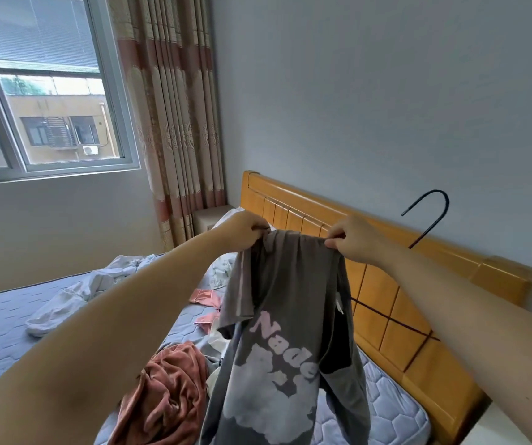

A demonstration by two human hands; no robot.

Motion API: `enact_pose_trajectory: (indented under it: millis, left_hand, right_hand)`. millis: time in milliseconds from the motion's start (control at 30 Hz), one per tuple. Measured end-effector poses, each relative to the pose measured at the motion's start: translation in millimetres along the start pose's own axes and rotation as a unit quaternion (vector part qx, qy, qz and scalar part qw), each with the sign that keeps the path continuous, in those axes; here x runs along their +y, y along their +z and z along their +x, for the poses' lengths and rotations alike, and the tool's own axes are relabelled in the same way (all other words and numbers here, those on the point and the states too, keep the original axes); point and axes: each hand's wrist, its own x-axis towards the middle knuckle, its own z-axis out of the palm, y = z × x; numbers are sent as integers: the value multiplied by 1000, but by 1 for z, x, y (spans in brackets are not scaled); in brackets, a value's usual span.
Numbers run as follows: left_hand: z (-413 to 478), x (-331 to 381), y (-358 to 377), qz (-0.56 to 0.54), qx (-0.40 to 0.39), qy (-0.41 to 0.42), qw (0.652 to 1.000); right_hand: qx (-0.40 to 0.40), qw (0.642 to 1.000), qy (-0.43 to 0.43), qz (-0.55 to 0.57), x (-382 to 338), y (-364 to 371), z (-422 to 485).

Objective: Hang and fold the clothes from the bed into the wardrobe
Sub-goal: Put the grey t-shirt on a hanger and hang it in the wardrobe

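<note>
While two hands hold it up, one grey T-shirt (pixel 290 300) hangs in the air over the right side of the bed (pixel 1 332). It is just in front of the single wooden headboard (pixel 451 277), and its hem runs off the bottom edge of the view. The left hand (pixel 242 231) has its fingers (pixel 260 232) pinched on the shirt's top edge, and the right hand (pixel 358 239) pinches the same edge a little apart.

One black hanger (pixel 431 213) shows its hook above the right wrist. Its stem passes behind that wrist, so I cannot tell what holds it.

On the mattress lie one rust-brown garment (pixel 168 390) near the shirt, pink pieces (pixel 205 298) behind it, and a loose trail of white clothes (pixel 75 293) further left. A wide stretch of blue quilted mattress shows at the left, below one window (pixel 49 91) and one curtain (pixel 174 107).
</note>
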Motion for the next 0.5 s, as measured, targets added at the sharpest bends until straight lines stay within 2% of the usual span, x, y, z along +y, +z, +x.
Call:
enact_pose_trajectory:
  millis: [100,200,233,367,500]
  left_hand:
    - [-1,2,-4,-22,-8,-9,1000]
    - [-4,7,-3,-122,-69,-11,990]
    - [-6,9,-3,-123,-76,0,990]
    - [-6,8,2,-13,-15,47,999]
    - [-8,11,4,-5,-1,56,998]
  right_hand:
    - [1,1000,1,-12,1,5,-1]
    - [22,1000,1,-8,-1,7,3]
    - [26,1000,-2,-4,-3,7,5]
    - [22,999,-17,-22,-13,9,10]
    - [4,997,-42,-64,-25,6,14]
